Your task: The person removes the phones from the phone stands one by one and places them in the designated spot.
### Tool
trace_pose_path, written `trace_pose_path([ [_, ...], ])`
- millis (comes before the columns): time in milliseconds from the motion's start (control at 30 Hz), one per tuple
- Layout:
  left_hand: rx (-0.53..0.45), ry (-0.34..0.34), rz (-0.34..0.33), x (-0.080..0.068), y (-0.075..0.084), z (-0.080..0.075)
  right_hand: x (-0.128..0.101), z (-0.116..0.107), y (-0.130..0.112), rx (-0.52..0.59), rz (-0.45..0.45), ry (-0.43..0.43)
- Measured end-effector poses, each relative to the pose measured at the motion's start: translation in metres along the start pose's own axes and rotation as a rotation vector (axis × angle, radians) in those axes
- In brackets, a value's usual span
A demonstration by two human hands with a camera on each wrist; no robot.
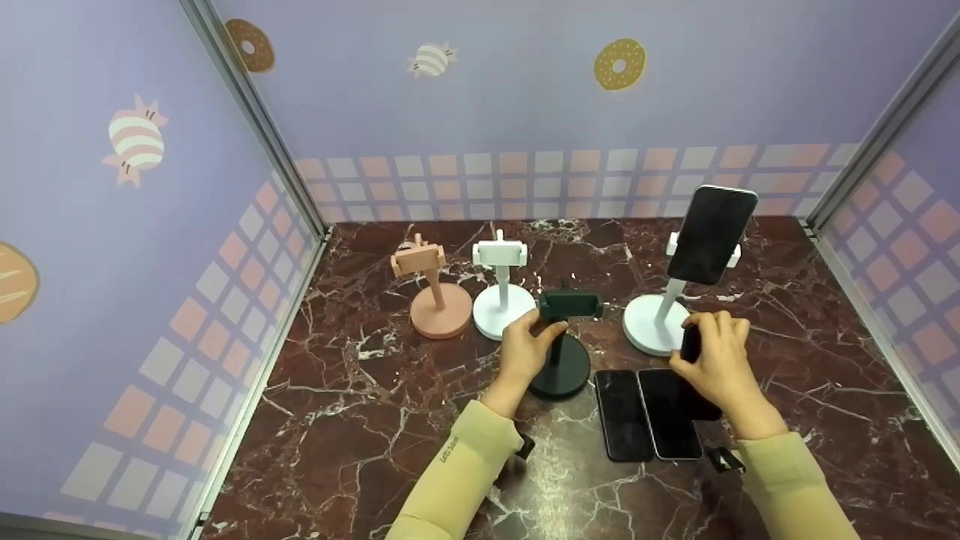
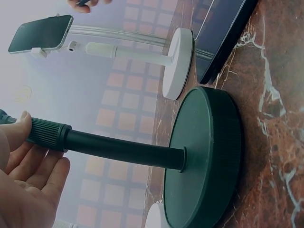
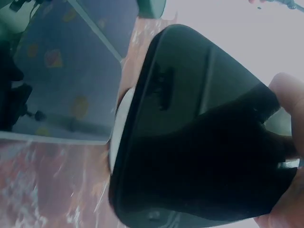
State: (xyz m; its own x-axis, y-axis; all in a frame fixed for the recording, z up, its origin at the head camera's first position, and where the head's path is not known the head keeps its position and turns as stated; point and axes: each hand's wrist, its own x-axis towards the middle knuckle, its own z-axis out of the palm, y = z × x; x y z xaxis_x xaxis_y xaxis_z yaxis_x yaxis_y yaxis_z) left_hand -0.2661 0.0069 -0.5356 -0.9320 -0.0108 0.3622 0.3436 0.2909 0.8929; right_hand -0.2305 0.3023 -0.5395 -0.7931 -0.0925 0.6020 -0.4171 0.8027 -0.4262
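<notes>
My left hand (image 1: 525,349) grips the upper stem of a dark green phone stand (image 1: 571,304), thumb and fingers at its ribbed collar (image 2: 46,134). The stand's round base (image 2: 202,152) rests on the table, and its clamp holds nothing. My right hand (image 1: 718,364) holds a black smartphone (image 3: 204,142) by its edges, tilted above the table. Below it, two more smartphones lie flat side by side, a left one (image 1: 625,420) and a right one (image 1: 671,424), the latter partly covered by the held phone in the head view.
Behind the phones a white stand (image 1: 652,324) carries an upright smartphone (image 1: 712,236). Farther left are another white stand (image 1: 501,255), close behind the green one, and a pink-brown stand (image 1: 441,311), both with bare clamps. Patterned panels (image 1: 525,97) enclose the marble-look table (image 1: 337,450).
</notes>
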Motion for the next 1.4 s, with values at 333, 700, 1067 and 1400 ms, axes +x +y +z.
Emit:
trace_pose_path([
  [333, -0.014, 0.006, 0.013, 0.002, -0.002, 0.002, -0.010, -0.006, 0.021, -0.057, 0.141, -0.162],
  [700, -0.015, -0.001, -0.009, 0.012, 0.005, 0.004, -0.017, -0.005, 0.040, -0.086, 0.223, -0.367],
  [1067, -0.017, 0.002, 0.039, 0.031, 0.003, 0.010, -0.021, 0.003, 0.053, -0.091, 0.240, -0.454],
  [1400, -0.006, -0.008, 0.039, 0.047, 0.002, 0.017, -0.023, 0.008, 0.059, -0.086, 0.245, -0.505],
])
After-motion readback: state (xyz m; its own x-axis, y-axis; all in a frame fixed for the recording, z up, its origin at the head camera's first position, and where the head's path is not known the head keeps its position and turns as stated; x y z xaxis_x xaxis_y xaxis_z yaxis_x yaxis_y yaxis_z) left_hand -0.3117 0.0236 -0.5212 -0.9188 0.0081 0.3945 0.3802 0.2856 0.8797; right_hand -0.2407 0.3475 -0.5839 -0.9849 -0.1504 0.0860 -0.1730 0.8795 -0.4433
